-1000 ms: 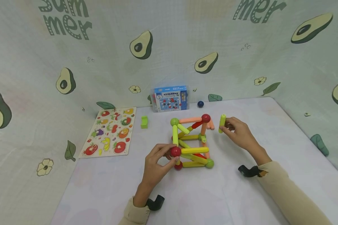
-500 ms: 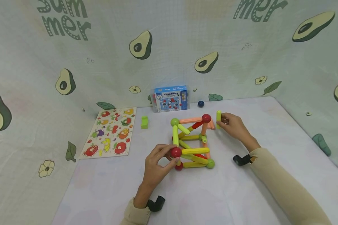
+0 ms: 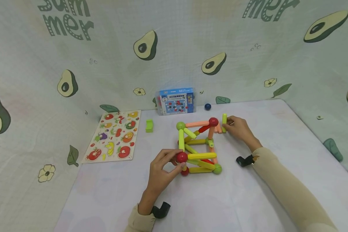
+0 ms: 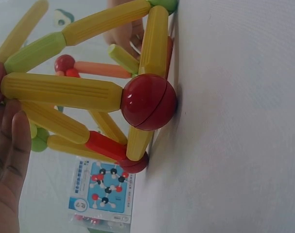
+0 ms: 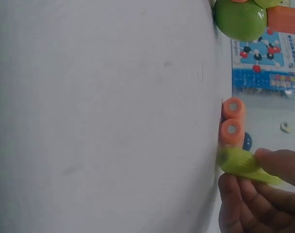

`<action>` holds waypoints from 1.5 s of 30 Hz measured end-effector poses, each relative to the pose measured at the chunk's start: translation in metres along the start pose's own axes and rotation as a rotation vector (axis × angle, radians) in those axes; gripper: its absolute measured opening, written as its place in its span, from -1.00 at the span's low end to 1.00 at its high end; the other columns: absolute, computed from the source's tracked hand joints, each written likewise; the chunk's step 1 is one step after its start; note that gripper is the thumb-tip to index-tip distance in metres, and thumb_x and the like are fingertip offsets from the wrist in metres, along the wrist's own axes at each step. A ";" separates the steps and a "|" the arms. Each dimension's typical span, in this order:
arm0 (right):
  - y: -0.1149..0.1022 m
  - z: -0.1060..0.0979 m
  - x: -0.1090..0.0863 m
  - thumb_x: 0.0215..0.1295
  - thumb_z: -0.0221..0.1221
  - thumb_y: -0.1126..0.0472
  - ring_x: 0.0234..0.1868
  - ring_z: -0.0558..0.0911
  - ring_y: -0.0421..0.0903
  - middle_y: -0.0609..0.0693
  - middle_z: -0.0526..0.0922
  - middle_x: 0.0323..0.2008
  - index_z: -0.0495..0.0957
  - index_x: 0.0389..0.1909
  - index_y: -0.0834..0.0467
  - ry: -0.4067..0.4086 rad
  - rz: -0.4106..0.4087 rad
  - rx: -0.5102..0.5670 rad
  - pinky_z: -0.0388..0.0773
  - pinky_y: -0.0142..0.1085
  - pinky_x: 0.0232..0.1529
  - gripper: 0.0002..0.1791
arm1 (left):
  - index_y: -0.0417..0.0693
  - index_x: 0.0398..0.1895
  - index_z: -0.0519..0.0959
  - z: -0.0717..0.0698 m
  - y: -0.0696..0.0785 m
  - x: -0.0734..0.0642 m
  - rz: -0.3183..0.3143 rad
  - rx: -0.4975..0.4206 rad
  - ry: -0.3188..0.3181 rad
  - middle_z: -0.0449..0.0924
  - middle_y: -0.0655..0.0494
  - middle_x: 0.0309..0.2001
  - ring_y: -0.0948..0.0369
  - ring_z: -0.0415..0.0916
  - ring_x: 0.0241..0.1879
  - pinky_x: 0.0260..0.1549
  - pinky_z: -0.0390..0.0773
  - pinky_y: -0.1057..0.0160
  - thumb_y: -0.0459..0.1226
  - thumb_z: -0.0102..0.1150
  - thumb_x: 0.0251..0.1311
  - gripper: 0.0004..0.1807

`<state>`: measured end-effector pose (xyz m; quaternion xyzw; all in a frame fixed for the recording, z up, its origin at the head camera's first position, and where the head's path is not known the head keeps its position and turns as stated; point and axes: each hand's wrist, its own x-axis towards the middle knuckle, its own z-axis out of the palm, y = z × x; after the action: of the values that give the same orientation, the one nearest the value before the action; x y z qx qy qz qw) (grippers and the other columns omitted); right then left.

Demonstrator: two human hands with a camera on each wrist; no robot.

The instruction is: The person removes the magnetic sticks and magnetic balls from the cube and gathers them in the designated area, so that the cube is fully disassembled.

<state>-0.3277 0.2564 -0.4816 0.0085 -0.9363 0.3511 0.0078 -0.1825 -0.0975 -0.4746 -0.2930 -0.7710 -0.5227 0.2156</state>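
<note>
Head view: my left hand (image 3: 160, 168) pinches the red ball (image 3: 182, 157) at the near, upper-left corner of the stick-and-ball frame (image 3: 197, 141), which stands on the table (image 3: 208, 203). My right hand (image 3: 239, 128) grips the light green rod (image 3: 224, 122) between thumb and fingers, to the right of the frame and just beside two orange rods (image 3: 218, 128). The rod is roughly upright; I cannot tell whether its lower end touches the table, and the right wrist view blurs it.

Recommended handling, as I judge it:

1. Brace the red ball without pulling. Grey discs show in the orange rods' ends, so the joints are probably magnetic and liable to part under side load.
2. Support the upper yellow rod (image 3: 201, 156) through that ball. I see no ball at its right end, so any twist of my left grip could make it sag.
3. Hold the light green rod near its middle, leaving both ends exposed for contact.
4. Move it well apart from the orange rods before turning it; they could attract it.
5. Keep my right sleeve (image 3: 290, 187) outside the frame.
</note>
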 end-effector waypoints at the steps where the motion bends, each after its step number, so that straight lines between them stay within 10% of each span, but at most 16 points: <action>1: 0.000 0.000 0.001 0.41 0.22 0.10 -0.03 0.61 0.18 0.30 0.62 -0.03 0.46 0.16 0.39 0.002 0.006 0.002 0.61 -0.02 -0.08 -0.50 | -0.03 0.13 0.64 0.000 0.000 0.000 0.001 0.000 0.002 0.57 0.12 -0.05 0.21 0.55 -0.25 -0.29 0.67 0.26 -0.30 0.50 0.09 -0.52; 9: -0.001 0.003 0.003 0.38 0.27 0.08 -0.24 0.61 0.07 0.29 0.66 -0.13 0.49 0.10 0.38 0.008 0.042 -0.046 0.58 -0.15 -0.23 -0.52 | 0.02 0.14 0.64 0.001 0.000 0.000 -0.009 0.001 -0.014 0.56 0.16 -0.04 0.26 0.54 -0.21 -0.27 0.66 0.30 -0.23 0.48 0.13 -0.54; 32: -0.026 0.021 0.000 0.33 0.24 -0.09 0.00 0.46 0.30 0.40 0.30 0.17 0.23 0.41 0.33 -0.050 0.018 -0.279 0.50 0.22 0.09 -0.18 | 0.03 0.15 0.63 0.000 -0.002 -0.001 0.001 -0.005 -0.007 0.57 0.17 -0.03 0.25 0.54 -0.22 -0.27 0.66 0.30 -0.26 0.48 0.12 -0.52; 45: -0.038 0.030 -0.005 0.39 0.20 -0.01 -0.14 0.48 0.25 0.40 0.39 -0.01 0.34 0.21 0.46 -0.002 0.011 -0.358 0.58 0.09 -0.05 -0.34 | 0.04 0.18 0.62 0.000 -0.002 -0.001 -0.006 -0.003 -0.012 0.57 0.17 -0.03 0.25 0.53 -0.21 -0.25 0.66 0.30 -0.21 0.47 0.15 -0.51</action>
<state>-0.3222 0.2081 -0.4799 0.0024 -0.9838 0.1790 0.0063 -0.1832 -0.0984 -0.4761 -0.2939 -0.7724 -0.5228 0.2090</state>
